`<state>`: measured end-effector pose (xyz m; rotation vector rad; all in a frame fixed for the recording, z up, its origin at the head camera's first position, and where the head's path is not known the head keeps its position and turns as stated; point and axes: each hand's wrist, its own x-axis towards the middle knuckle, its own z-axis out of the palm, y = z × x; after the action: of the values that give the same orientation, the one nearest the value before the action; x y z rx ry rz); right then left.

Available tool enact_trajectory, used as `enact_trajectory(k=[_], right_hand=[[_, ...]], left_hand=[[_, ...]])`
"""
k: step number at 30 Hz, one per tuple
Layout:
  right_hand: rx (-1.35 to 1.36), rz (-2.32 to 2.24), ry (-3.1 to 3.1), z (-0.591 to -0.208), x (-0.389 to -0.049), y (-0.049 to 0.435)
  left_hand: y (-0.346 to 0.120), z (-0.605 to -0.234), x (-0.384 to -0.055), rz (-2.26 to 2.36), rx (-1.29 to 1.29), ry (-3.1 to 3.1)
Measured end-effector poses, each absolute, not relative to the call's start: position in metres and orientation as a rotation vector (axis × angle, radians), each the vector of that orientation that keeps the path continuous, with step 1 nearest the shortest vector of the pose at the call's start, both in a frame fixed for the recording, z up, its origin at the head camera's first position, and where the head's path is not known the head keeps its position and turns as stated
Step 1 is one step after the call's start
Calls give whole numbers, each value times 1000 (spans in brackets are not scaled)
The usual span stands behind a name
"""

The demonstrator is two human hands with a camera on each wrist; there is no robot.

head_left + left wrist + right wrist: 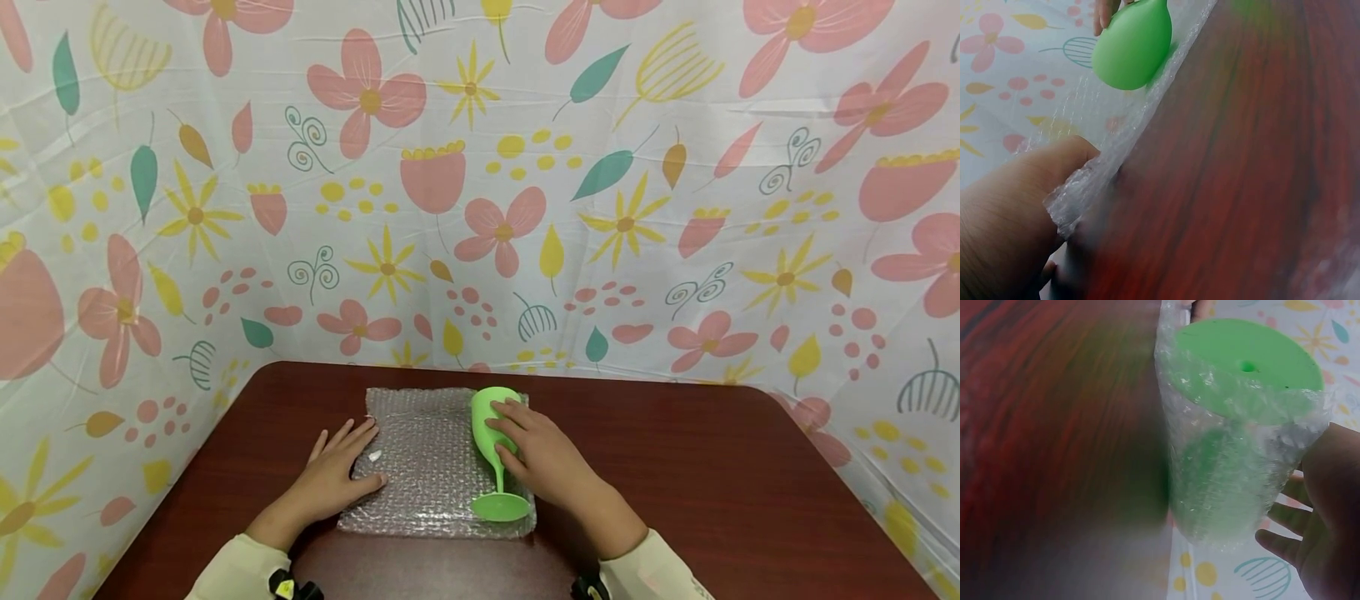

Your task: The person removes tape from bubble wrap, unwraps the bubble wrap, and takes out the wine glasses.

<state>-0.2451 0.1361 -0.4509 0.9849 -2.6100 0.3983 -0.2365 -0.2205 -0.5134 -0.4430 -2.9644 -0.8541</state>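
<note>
In the head view a light green plastic goblet (pixel 491 433) lies on its side on a sheet of bubble wrap (pixel 427 467), near the right edge, with its round foot toward me. My right hand (pixel 551 462) rests over the bowl, its fingers laid across the top and the thumb close to the stem. My left hand (pixel 333 471) rests on the left edge of the wrap, fingers spread. The left wrist view shows that hand's thumb (pixel 1075 150) on the wrap's edge. In the right wrist view, wrap partly covers the goblet's foot (pixel 1254 347), with my right fingers (pixel 1282 544) beside it.
A small white piece (pixel 375 456) lies on the wrap beside my left hand. The dark red-brown wooden table (pixel 712 492) extends around the wrap. A flower-printed cloth (pixel 480 167) hangs behind the table and along both sides.
</note>
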Motion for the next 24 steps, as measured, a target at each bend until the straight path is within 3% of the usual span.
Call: enact_trajectory(k=[24], right_hand=[[913,350,-2599,-456,-248,143]], left_hand=[[-221,-515,-238,-851,-432,-2968]])
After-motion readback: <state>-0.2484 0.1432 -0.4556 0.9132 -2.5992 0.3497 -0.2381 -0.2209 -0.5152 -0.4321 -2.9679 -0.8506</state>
